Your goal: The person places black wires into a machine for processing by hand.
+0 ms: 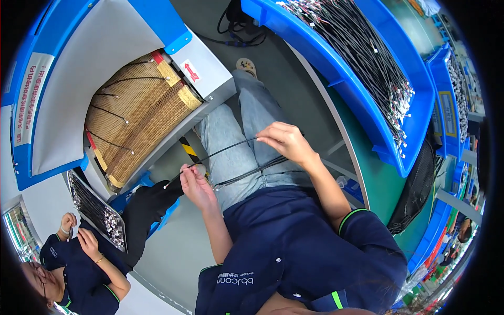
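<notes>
Both hands are closed on thin black cables [231,148] held over the person's lap. Left hand [197,184], its grip pinched shut, holds one cable near its metal-tipped end, which points toward the conveyor. Right hand [286,140] has its fingers curled shut around the same strand higher up and a small bundle of further cables that runs down across the jeans [236,136]. Between the hands the strands lie nearly straight, slightly apart from each other.

Just beyond the left hand a tan mesh conveyor belt [139,113] carries several single cables laid across it, set in a grey and blue machine housing [79,68]. To the right, along the green table [367,173], a long blue bin [367,100] is heaped with more black cables. At lower left another person's hands [79,233] rest near a tray of metal-tipped parts [97,210].
</notes>
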### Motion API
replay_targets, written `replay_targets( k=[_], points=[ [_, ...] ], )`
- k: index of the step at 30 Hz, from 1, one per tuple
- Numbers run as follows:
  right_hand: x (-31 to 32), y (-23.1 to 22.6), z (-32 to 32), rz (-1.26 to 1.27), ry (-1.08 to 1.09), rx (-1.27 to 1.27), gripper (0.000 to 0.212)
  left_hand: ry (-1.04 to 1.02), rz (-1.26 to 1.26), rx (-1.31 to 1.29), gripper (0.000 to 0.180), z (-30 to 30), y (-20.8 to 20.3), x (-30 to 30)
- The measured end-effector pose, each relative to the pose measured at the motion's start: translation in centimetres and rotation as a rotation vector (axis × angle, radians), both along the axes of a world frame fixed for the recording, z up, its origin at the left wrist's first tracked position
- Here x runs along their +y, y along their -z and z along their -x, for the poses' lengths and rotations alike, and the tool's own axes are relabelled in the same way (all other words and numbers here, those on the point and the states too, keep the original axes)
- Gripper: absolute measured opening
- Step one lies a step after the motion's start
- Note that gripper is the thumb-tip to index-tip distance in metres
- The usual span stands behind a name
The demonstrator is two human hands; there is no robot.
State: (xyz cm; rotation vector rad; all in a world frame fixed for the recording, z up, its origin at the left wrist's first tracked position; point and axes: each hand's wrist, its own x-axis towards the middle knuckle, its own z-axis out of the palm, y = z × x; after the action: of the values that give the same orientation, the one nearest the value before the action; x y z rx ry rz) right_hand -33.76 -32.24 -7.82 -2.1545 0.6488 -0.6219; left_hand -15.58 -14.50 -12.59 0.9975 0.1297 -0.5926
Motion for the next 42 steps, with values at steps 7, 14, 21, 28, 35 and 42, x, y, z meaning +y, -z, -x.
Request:
replay_targets(
  k=[7,14,21,28,35,42],
  points=[
    [-0.3,0.6,0.3,-0.001,0.008,-0.022,0.011,0.028,0.007,-0.012,0.018,-0.1,0.3,0.5],
    [-0.7,0.5,1.3,-0.024,-0.053,-0.012,0.009,0.026,0.015,0.002,0.018,0.5,0.3,0.7],
    [-0.6,-0.4,1.8,-0.065,-0.060,0.001,0.008,0.057,0.014,-0.013,0.019,0.7,-0.4,0.8],
    [-0.5,-1.5,2.1,-0.044,-0.049,0.039,0.009,0.109,0.062,-0.023,0.019,0.5,-1.0,1.4],
    [-1.1,-5.8,2.0,-0.037,-0.023,0.138,0.025,0.070,0.035,-0.008,0.019,-1.0,-4.1,1.8],
    [0.6,-9.3,-1.3,0.136,-0.153,0.099,0.026,0.093,0.083,-0.006,0.022,-2.3,-5.7,2.4]
  ],
)
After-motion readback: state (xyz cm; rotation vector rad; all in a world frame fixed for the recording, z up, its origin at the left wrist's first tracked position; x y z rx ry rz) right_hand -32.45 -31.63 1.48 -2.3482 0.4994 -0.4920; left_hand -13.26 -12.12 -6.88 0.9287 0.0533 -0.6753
